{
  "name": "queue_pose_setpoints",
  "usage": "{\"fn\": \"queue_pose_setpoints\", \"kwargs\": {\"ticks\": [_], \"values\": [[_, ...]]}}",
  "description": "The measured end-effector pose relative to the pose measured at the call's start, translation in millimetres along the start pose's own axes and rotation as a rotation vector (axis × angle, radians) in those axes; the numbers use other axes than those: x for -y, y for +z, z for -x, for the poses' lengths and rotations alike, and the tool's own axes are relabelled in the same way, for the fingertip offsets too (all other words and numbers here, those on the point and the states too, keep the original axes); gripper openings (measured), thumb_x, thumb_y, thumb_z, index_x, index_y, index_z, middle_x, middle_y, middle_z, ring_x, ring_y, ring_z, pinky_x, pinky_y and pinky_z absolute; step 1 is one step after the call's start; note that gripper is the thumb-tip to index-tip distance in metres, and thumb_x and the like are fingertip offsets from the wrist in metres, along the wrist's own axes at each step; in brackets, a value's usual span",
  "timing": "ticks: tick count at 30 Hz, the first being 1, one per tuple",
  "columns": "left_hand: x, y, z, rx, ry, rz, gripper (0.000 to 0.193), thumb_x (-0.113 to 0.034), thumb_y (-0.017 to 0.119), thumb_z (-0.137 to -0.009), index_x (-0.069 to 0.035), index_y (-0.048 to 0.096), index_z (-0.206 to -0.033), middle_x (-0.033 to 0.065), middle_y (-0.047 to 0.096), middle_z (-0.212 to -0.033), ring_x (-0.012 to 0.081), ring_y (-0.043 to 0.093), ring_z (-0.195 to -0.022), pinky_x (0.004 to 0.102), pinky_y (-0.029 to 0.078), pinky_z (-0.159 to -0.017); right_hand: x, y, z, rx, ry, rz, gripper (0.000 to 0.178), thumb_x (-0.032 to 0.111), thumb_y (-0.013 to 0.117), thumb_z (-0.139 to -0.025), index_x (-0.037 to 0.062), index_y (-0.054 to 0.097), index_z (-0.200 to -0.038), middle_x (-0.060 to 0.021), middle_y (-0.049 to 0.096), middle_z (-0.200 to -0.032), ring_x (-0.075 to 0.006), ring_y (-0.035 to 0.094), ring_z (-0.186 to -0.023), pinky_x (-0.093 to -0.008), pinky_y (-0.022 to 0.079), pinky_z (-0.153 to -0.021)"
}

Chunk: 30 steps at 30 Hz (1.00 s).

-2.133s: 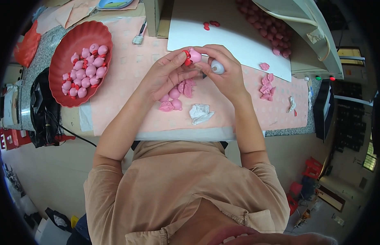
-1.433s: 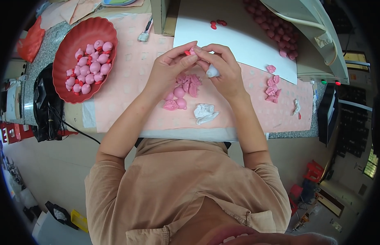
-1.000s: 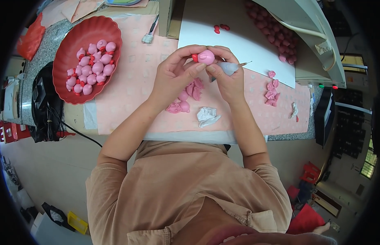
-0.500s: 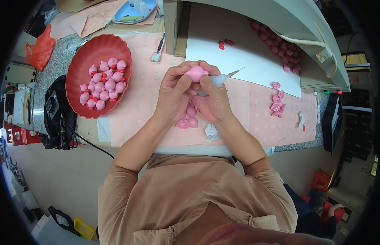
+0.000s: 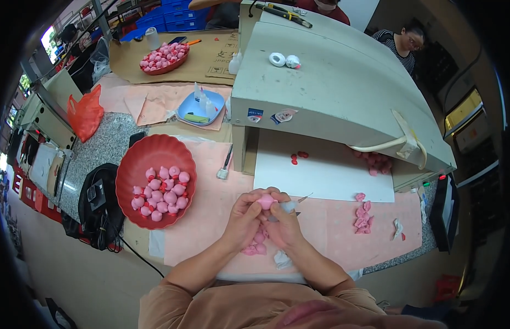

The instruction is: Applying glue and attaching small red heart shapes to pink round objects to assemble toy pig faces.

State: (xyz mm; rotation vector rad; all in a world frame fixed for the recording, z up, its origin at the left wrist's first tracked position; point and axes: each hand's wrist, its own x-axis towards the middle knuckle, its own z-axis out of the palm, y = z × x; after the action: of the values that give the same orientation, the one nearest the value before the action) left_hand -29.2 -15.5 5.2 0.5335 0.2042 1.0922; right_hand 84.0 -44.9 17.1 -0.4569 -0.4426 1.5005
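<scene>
Above the near part of the table, my left hand (image 5: 243, 220) and my right hand (image 5: 286, 223) meet around a small, round pink figure piece (image 5: 266, 201). Both thumbs press against its near side. Tucked in my right hand is a translucent squeeze bottle (image 5: 289, 206), its thin needle tip pointing to the far right. A dark pointed tip also sticks out beside that hand; its kind is hidden. Between my wrists lie several loose pink pieces (image 5: 259, 241), partly covered by my hands. A crumpled white tissue (image 5: 283, 259) rests beside my right wrist.
A red scalloped bowl (image 5: 126, 192) of pink-and-red figures stands left. A brush (image 5: 226, 163) lies behind it. A grey hooded booth (image 5: 320, 93) covers white board (image 5: 326, 178) with red pieces (image 5: 299, 157). Right are pink pieces (image 5: 363, 218). Two people (image 5: 400, 44) are beyond.
My view has tilted up, bringing the booth's top, a far bowl and other people into sight. Both hands keep hold of the pink piece, and the squeeze bottle stays in my right hand.
</scene>
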Motion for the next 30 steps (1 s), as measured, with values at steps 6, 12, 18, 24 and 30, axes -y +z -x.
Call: {"fn": "queue_pose_setpoints", "kwargs": {"ticks": [6, 12, 18, 24, 30], "values": [[1, -2, -4, 0.013, 0.013, 0.032, 0.014, -0.008, 0.052, -0.096, -0.012, 0.059, -0.108, 0.0074, 0.053, -0.122, 0.0142, 0.058, -0.092, 0.0279, 0.051, -0.077, -1, -5, -4, 0.004, -0.003, 0.003, 0.02, 0.014, 0.067, -0.087, 0.0199, 0.066, -0.107, 0.001, 0.05, -0.116, -0.0135, 0.052, -0.092, -0.0273, 0.044, -0.069], [-2, 0, -2, 0.03, -0.009, 0.044, 0.013, -0.008, 0.054, -0.095, -0.012, 0.06, -0.106, 0.0072, 0.054, -0.122, 0.0159, 0.057, -0.101, 0.0287, 0.051, -0.079, -1, -2, 0, -0.007, -0.013, 0.014, 0.02, 0.014, 0.066, -0.088, 0.0194, 0.066, -0.108, 0.0006, 0.05, -0.119, -0.0135, 0.052, -0.091, -0.0271, 0.044, -0.069], [-3, 4, -4, -0.026, -0.009, 0.006, 0.013, -0.017, 0.058, -0.093, -0.014, 0.059, -0.106, 0.0039, 0.053, -0.123, 0.0137, 0.057, -0.09, 0.0278, 0.05, -0.076, -1, -1, -1, -0.018, -0.008, 0.018, 0.02, 0.015, 0.066, -0.088, 0.0196, 0.065, -0.108, 0.0003, 0.051, -0.118, -0.0124, 0.052, -0.09, -0.0269, 0.044, -0.069], [-4, -3, -6, 0.031, -0.014, 0.05, 0.012, -0.011, 0.056, -0.095, -0.013, 0.061, -0.106, 0.0067, 0.055, -0.121, 0.0202, 0.055, -0.111, 0.0317, 0.049, -0.088, 0, 1, -6, -0.005, -0.015, 0.024, 0.02, 0.016, 0.066, -0.088, 0.0195, 0.065, -0.108, 0.0, 0.052, -0.118, -0.0117, 0.052, -0.09, -0.0266, 0.044, -0.069], [-3, 2, -1, 0.028, -0.01, 0.054, 0.013, -0.011, 0.055, -0.095, -0.013, 0.061, -0.106, 0.0065, 0.055, -0.121, 0.0196, 0.054, -0.111, 0.032, 0.049, -0.088, -2, 2, 1, -0.018, -0.024, -0.02, 0.02, 0.012, 0.067, -0.088, 0.0163, 0.066, -0.107, 0.0008, 0.054, -0.117, -0.0116, 0.054, -0.088, -0.026, 0.043, -0.069]]}}
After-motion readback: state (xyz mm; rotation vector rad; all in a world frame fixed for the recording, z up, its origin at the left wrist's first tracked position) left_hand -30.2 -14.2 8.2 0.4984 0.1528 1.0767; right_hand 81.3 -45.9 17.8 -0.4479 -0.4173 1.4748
